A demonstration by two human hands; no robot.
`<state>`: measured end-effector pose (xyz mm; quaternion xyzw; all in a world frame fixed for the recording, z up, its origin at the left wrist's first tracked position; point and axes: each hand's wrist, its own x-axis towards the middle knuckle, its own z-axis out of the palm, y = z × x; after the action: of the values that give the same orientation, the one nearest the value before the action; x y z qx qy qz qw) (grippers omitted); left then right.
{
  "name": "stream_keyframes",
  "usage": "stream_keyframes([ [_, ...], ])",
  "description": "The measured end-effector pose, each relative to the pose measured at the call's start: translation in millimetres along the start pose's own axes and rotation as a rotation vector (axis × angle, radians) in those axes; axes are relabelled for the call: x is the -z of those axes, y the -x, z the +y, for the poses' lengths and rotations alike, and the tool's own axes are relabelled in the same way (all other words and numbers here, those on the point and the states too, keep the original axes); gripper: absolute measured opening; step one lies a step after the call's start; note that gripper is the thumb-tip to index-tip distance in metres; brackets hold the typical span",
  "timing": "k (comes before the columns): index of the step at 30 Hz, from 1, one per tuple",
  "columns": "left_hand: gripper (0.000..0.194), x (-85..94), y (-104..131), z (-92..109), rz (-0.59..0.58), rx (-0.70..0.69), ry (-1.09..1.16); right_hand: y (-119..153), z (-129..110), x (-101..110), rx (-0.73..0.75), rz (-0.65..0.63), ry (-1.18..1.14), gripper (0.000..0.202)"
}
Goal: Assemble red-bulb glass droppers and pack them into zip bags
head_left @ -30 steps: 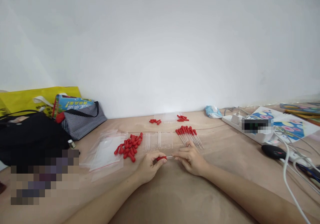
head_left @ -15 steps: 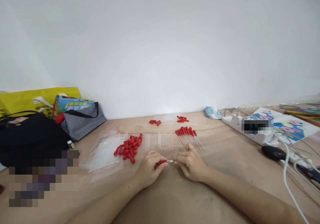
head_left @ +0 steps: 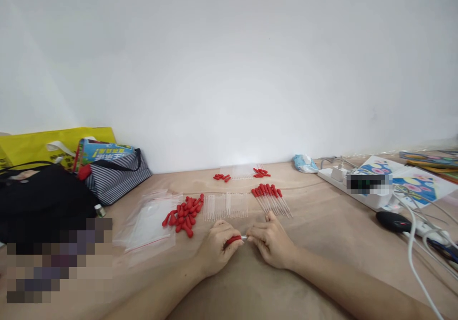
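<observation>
My left hand (head_left: 219,246) is closed round a red rubber dropper bulb (head_left: 233,239). Out of the bulb's right end sticks a short stretch of glass dropper tube (head_left: 244,237), pinched by the fingers of my right hand (head_left: 271,240); the rest of the tube is hidden in that hand. Just beyond my hands lies a row of loose glass tubes (head_left: 225,206). A heap of red bulbs (head_left: 184,212) sits to their left. On the right, several droppers with red bulbs fitted (head_left: 268,193) lie side by side.
Clear zip bags (head_left: 150,222) lie left of the bulbs. Farther back are more small red bulbs (head_left: 262,172) and tubes (head_left: 242,172). A striped bag (head_left: 119,177) and black bag (head_left: 46,201) stand left. A power strip (head_left: 372,193), cables and a black mouse-like object (head_left: 392,221) lie right.
My hands have come closer together, and less of the glass tube shows between the red bulb and my right fingers. The view has shifted slightly.
</observation>
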<state>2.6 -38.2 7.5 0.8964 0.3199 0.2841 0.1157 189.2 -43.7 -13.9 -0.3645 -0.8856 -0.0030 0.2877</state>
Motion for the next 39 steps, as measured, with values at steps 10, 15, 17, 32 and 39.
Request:
stream_keyframes([
  [10, 0.018, 3.8, -3.3, 1.1, 0.018, 0.115, -0.028, -7.5, -0.1, 10.7, 0.057, 0.040, 0.112, 0.020],
  [15, 0.015, 2.4, -0.2, -5.4, 0.047, 0.179, -0.020, -10.3, -2.4, 15.2, 0.076, 0.006, 0.216, 0.015],
  [17, 0.023, -0.3, 2.0, -10.2, 0.122, 0.254, -0.005, -9.5, -0.9, 12.9, 0.025, -0.006, 0.226, 0.015],
  [32, 0.018, 0.5, 0.4, -7.3, -0.036, 0.362, -0.052, -54.1, 45.8, 2.2, -0.822, 0.086, 0.345, 0.018],
  [39, 0.009, 2.8, -2.1, -4.5, -0.046, 0.307, -0.048, -59.1, 43.5, 1.0, -0.841, 0.062, 0.370, 0.018],
])
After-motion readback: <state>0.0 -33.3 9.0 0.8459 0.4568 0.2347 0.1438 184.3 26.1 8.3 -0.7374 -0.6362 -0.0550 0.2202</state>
